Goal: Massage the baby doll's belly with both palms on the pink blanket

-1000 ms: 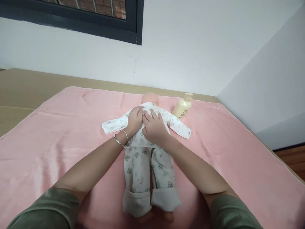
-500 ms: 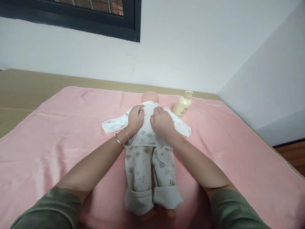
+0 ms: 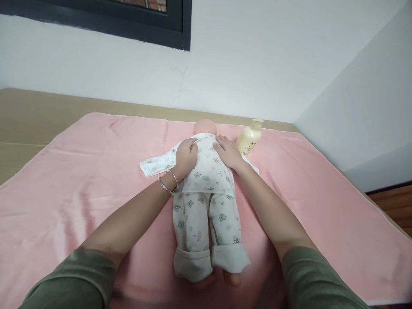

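Note:
A baby doll (image 3: pixel 205 126) lies stretched out, dressed in a white printed top (image 3: pixel 210 171) and white printed trousers (image 3: pixel 196 221) with turned-up cuffs. Its face does not show. My left hand (image 3: pixel 186 156) is at the doll's left-side shoulder, fingers curled on the top near the collar, where a fold of cloth runs from the fingertips. On the opposite shoulder my right hand (image 3: pixel 228 152) rests flat, fingers stretched and slightly apart. The sleeve on the left lies spread outwards; my right hand and wrist hide most of the other sleeve.
A pale yellow pump bottle (image 3: pixel 249 138) stands just beyond my right hand. Under everything is a pink blanket (image 3: pixel 96 180) over a wooden surface (image 3: pixel 38 113). A white wall (image 3: pixel 238 64) and a dark window frame (image 3: pixel 180 25) are behind.
My right hand has slid up and outwards from the doll's chest to its shoulder, uncovering more of the top. My left hand stays at its shoulder. The view has shifted slightly.

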`<state>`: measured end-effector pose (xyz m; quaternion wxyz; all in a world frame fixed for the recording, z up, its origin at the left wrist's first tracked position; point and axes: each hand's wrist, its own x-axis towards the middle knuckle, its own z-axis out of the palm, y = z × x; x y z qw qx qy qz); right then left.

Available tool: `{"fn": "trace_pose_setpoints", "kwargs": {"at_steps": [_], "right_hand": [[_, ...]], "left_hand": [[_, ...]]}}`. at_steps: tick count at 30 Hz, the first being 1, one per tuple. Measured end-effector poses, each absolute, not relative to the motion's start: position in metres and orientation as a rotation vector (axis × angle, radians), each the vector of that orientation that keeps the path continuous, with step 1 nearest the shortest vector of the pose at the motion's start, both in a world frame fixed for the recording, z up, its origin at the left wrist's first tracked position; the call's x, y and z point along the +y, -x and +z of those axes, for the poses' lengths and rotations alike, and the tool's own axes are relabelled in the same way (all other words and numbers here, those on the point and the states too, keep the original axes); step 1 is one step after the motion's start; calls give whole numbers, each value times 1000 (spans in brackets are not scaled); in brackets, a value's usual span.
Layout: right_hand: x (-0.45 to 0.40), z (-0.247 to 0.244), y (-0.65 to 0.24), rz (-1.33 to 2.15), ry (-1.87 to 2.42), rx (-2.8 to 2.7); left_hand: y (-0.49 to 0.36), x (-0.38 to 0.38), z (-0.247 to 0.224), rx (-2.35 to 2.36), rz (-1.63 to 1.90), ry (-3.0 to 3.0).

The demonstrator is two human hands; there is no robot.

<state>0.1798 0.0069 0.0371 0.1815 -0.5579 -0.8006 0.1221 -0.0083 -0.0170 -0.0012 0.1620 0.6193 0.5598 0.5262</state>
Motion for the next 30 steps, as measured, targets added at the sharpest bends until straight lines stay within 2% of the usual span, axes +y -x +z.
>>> {"fn": "trace_pose_setpoints", "kwargs": {"at_steps": [5, 9, 12, 15, 20, 23, 27, 30], "right_hand": [[-30, 48, -161, 3, 1863, -2238], [-76, 47, -134, -217, 1716, -2423], [-86, 42, -125, -161, 1443, -2559], [-66, 41, -133, 71, 1273, -2595], [-15, 44, -164, 350, 1258, -2498], [-12, 45, -164, 310, 1451, -2388], [-45, 43, -142, 72, 1764, -2266], [-74, 39, -125, -128, 1665, -2358]], "left_hand": [[8, -17, -1, 1610, 1492, -1740], [9, -16, -3, 1595, 1488, -1761], [10, -16, -4, 1585, 1475, -1764], [11, -16, -4, 1607, 1487, -1735], [9, -16, -3, 1597, 1491, -1763], [8, -15, -3, 1606, 1498, -1772], [8, -15, -4, 1608, 1510, -1761], [9, -15, -4, 1614, 1504, -1735]]}}
